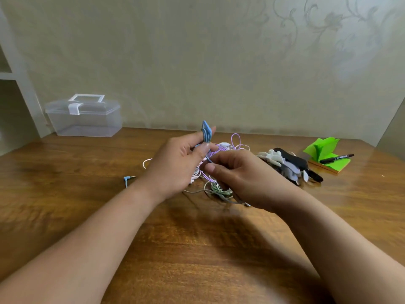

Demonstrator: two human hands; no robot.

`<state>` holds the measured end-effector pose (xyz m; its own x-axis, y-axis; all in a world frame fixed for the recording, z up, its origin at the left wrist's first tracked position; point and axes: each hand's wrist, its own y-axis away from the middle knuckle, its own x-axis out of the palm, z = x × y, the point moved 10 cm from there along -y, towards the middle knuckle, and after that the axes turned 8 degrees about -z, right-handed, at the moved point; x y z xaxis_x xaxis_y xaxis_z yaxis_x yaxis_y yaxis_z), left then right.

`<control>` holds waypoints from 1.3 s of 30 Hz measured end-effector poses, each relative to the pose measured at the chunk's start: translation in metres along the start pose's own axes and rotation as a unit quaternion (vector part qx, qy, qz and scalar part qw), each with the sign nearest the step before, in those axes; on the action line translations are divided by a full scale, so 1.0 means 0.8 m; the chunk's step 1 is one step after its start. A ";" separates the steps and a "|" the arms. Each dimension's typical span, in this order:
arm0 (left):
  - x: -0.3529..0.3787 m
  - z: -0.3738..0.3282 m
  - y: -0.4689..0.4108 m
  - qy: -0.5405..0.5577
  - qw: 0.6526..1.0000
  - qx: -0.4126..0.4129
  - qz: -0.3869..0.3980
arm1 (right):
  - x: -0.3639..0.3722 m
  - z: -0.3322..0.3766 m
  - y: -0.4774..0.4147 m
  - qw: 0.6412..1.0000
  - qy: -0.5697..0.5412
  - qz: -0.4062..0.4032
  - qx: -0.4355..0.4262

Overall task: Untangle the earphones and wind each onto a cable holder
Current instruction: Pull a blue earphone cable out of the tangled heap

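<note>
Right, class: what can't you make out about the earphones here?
Head view, all:
Winding on the blue holder: fingers of the left hand cover it.
Middle of the tangle: behind the right hand.
Number in the pile of holders: they overlap.
Marker label: too small.

Clear box [84,119] back left; marker [336,158] on green, perhaps sticky, pad [321,148].

Soft, dim indoor light — brightest on the wall [341,69] at right. The table [65,205] shows pale glare and diffuse shadows; edges bend, detail is soft.
</note>
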<state>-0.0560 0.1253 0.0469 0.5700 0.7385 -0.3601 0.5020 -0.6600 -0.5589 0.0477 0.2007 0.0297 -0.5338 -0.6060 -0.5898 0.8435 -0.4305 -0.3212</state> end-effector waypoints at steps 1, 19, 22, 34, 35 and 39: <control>0.001 0.004 0.001 -0.055 0.998 0.010 0.006 | -0.003 0.001 0.000 1.000 0.014 -0.002 0.002; 0.034 -0.007 0.018 -0.064 0.974 0.035 0.217 | -0.040 -0.015 -0.008 0.896 -0.426 -0.019 0.127; 0.036 -0.025 0.029 0.152 0.953 -0.041 0.258 | -0.043 -0.015 -0.011 0.892 -0.436 -0.025 0.113; -0.010 0.006 -0.005 0.267 0.959 -0.097 0.007 | 0.002 0.007 -0.003 0.997 -0.079 -0.024 -0.003; -0.011 0.005 -0.005 0.219 0.972 -0.085 -0.003 | 0.000 0.012 -0.002 0.998 -0.048 -0.032 -0.014; -0.003 0.004 -0.003 0.077 0.996 -0.043 0.008 | -0.009 0.025 0.003 0.997 0.035 -0.046 -0.052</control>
<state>-0.0608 0.1259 0.0464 0.6685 0.7021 -0.2453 0.5416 -0.6856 -0.4864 0.0525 0.1900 0.0480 -0.6073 -0.5167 -0.6035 0.7943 -0.4078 -0.4502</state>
